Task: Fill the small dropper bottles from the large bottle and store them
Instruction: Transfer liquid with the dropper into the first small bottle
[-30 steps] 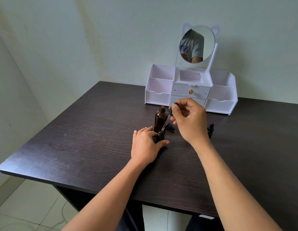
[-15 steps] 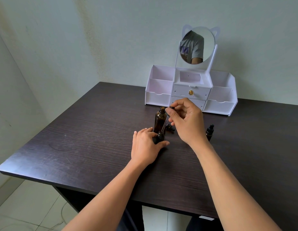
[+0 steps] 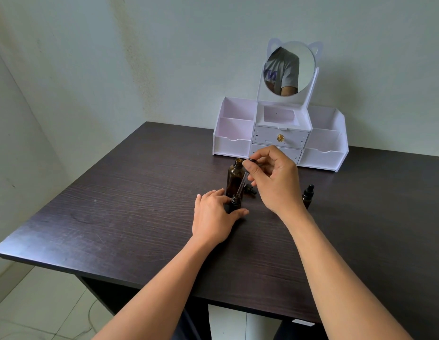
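Note:
A large amber bottle (image 3: 234,176) stands uncapped in the middle of the dark table (image 3: 130,204). Just in front of it my left hand (image 3: 213,217) grips a small dark dropper bottle (image 3: 235,202) that stands on the table. My right hand (image 3: 275,180) pinches the black bulb of a glass dropper (image 3: 241,184), whose tip points down into the small bottle's neck. A black cap (image 3: 250,189) lies behind the small bottle. Another small dropper bottle (image 3: 308,195), capped, stands to the right of my right wrist.
A white organiser (image 3: 238,143) with open side compartments, two middle drawers and a round cat-eared mirror (image 3: 288,67) stands at the table's back against the wall. The table's left and near edges drop to a tiled floor.
My right hand has lowered slightly with the dropper, bringing its tip down to the small bottle's neck. My left hand has kept its hold on the small bottle.

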`<act>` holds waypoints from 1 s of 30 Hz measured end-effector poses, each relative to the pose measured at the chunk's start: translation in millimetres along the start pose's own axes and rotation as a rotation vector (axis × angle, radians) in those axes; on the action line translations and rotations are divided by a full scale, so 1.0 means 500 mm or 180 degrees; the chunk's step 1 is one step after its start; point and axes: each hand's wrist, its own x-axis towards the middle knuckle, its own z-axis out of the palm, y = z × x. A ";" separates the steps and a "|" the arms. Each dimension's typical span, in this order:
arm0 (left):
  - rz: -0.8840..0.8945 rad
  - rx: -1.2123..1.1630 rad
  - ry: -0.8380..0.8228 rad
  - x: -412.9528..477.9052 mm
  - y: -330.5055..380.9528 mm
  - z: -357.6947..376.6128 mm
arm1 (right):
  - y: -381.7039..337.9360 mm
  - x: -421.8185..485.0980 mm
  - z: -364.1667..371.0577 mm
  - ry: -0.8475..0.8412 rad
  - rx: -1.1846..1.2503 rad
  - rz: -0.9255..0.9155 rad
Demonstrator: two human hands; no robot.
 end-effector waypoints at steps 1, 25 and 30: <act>-0.0007 0.0004 -0.0002 0.000 0.001 0.000 | 0.002 0.000 0.000 0.0009 -0.0022 -0.0008; -0.0015 -0.0048 0.0030 0.004 -0.004 0.001 | -0.048 0.115 -0.007 0.0346 0.0004 -0.0619; -0.0022 -0.0046 0.0042 0.004 -0.006 0.006 | -0.040 0.126 -0.011 0.0260 -0.0029 -0.0552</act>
